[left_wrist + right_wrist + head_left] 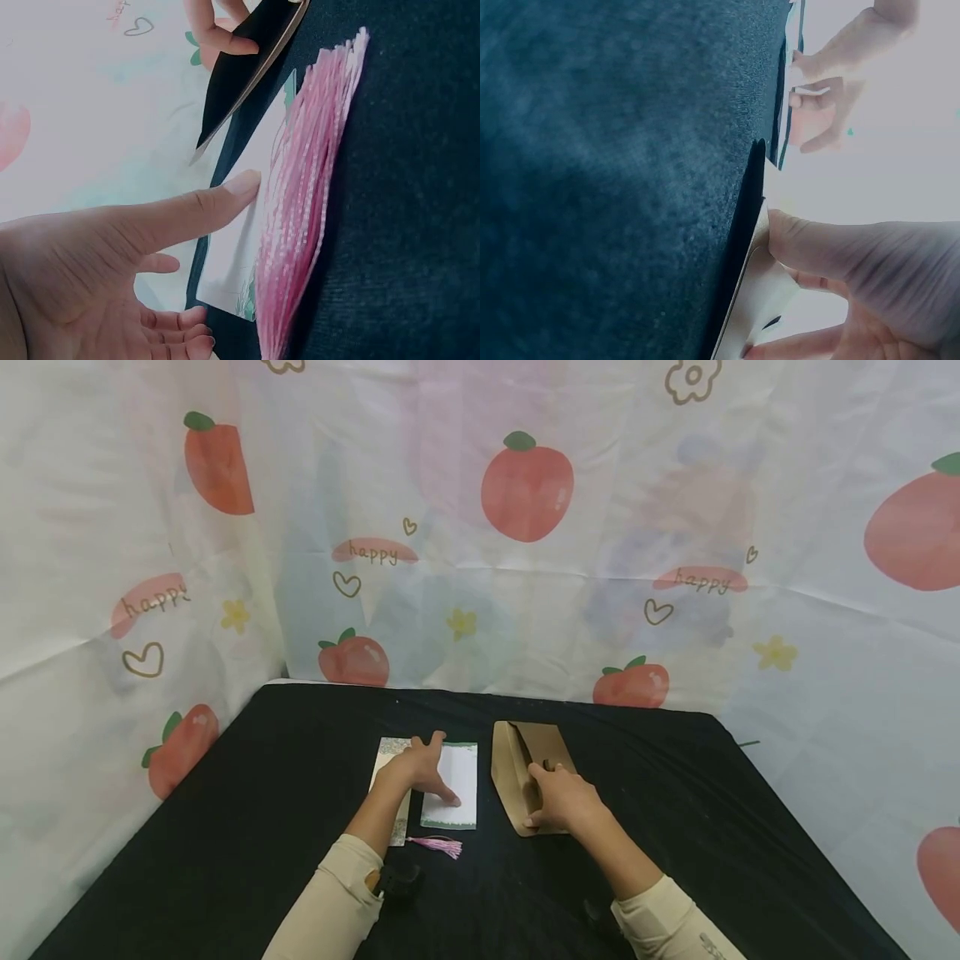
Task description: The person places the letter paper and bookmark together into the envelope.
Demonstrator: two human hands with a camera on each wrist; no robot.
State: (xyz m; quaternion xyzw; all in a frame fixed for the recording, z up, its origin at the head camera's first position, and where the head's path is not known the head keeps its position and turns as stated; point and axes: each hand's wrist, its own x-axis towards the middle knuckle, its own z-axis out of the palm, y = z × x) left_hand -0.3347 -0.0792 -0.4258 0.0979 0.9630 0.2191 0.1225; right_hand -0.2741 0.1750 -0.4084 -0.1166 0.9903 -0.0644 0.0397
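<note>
Hanging around the far and side edges of the desk [240, 827], a pale backdrop [450, 502] is printed with red fruit, small yellow flowers, outlined hearts and the word "happy". The desk itself is covered with black cloth. From the near edge, two light beige sleeves [326, 906] are extended over it, the cuffs ending short of the wrists. To the right of the middle, a brown paper envelope [513, 781] is laid on the cloth, a dark gap being shown at its mouth. It is held by the right hand [564, 797], whose thumb and fingers are bent and set apart at the mouth, the thumb placed near the near end. The left hand [422, 766] is spread wide, with nothing grasped: its thumb is stretched down to the white card [463, 777], while its other fingers are pointed toward the far side, the smaller ones slightly bent in the left wrist view. The white card, edged in green at both ends, is laid flat beside the envelope, a strip of cloth being left between them. To its left, a narrower speckled card [400, 829] is partly covered by the left hand and wrist. Near its lower end, a pink tassel [442, 845] is laid, its strands fanned rightward, just below the white card.
</note>
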